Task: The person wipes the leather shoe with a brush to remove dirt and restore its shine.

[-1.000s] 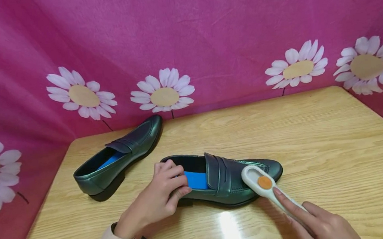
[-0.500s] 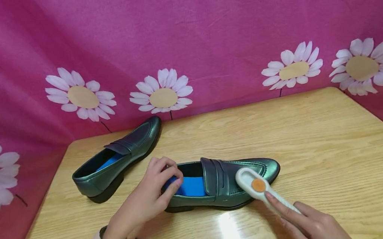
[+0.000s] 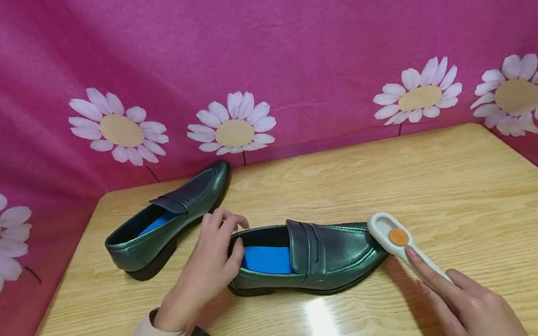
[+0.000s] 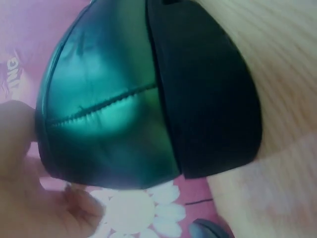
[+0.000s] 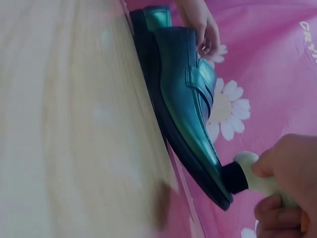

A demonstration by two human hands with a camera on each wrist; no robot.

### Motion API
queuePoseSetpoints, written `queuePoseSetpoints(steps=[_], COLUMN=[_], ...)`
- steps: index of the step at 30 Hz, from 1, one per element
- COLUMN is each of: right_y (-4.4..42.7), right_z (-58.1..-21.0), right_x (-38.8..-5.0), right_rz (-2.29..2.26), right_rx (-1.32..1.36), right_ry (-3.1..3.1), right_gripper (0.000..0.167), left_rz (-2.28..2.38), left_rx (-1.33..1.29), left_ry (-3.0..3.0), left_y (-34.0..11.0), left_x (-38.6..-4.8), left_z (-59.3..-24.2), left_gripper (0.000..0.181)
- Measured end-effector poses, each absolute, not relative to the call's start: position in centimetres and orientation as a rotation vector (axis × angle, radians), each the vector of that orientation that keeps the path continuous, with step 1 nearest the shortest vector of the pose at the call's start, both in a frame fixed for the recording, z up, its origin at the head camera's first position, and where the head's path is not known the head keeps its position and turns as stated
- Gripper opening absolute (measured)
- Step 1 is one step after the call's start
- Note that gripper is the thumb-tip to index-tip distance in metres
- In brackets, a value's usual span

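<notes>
A dark green metallic loafer [image 3: 346,251] with a blue insole [image 3: 268,260] lies sole down, toe to the right. At its heel, my left hand [image 3: 214,251] grips the rim with curled fingers; the left wrist view shows the heel [image 4: 109,114] close up, with the fingers around its rim. My right hand [image 3: 468,294] holds a white-handled brush [image 3: 388,232] with an orange button, index finger along the handle. In the right wrist view, the brush's black bristles [image 5: 234,177] touch the loafer's toe tip.
The matching loafer [image 3: 169,223], also with a blue insole, stands at the back left, toe near the cloth. A pink cloth [image 3: 317,53] with white daisies hangs behind the wooden table [image 3: 441,186].
The brush first shifts slightly left over the loafer's upper, then moves right to the toe tip. My left hand shifts left toward the heel, its thumb and fingers spreading apart.
</notes>
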State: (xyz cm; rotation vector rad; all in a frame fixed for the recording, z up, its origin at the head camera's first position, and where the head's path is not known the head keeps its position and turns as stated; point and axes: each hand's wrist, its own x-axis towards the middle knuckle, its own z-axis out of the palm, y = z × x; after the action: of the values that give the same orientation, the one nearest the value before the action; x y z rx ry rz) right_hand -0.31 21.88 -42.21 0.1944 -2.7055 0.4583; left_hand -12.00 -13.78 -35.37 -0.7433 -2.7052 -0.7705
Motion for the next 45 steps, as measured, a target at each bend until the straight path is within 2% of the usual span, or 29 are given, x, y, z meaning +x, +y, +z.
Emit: queuePoseSetpoints(steps=[3,6,12,17,24,35,42,45], right_y=[21.4,21.0,21.7,21.6,19.6,22.2,18.6,18.4], right_z=[-42.3,-42.3,-42.2,-42.3,-42.9,-42.2,-42.9,-42.7], right_x=[0.0,0.3,-0.1,0.0,0.9,-0.4,0.8,0.8], right_rz=[0.498,0.515,0.478,0.481,0.553,0.429,0.539,0.528], right_rx=[0.206,0.235,0.223,0.217,0.397,0.132,0.383,0.356], right_ry=[-2.766,-2.793,-2.717,-2.716,-2.761,-2.672,-2.622,-2.691], right_gripper=[0.077,0.076,0.077,0.078,0.08,0.078,0.079,0.081], left_rz=[-0.72,-0.67,-0.561,-0.632,-0.846,-0.785,-0.78,-0.777], left_rx=[-0.548,-0.403,-0.268,-0.256,-0.277,-0.317,-0.349,-0.359], left_ry=[-2.809,-2.919,-3.045,-3.147,-3.203,-3.214,-3.191,-3.179], left_y=[-13.8,-13.8,-13.7,-13.8,-14.0,-14.1,-14.2,-14.2], left_x=[-11.9,-11.7,-11.4,-11.2,-11.2,-11.1,-11.0,-11.0], left_z=[-35.0,-34.5,-34.0,-33.7,-33.7,-33.9,-33.8,-33.8], left_gripper=[0.014,0.019,0.023,0.019,0.021,0.042,0.041,0.041])
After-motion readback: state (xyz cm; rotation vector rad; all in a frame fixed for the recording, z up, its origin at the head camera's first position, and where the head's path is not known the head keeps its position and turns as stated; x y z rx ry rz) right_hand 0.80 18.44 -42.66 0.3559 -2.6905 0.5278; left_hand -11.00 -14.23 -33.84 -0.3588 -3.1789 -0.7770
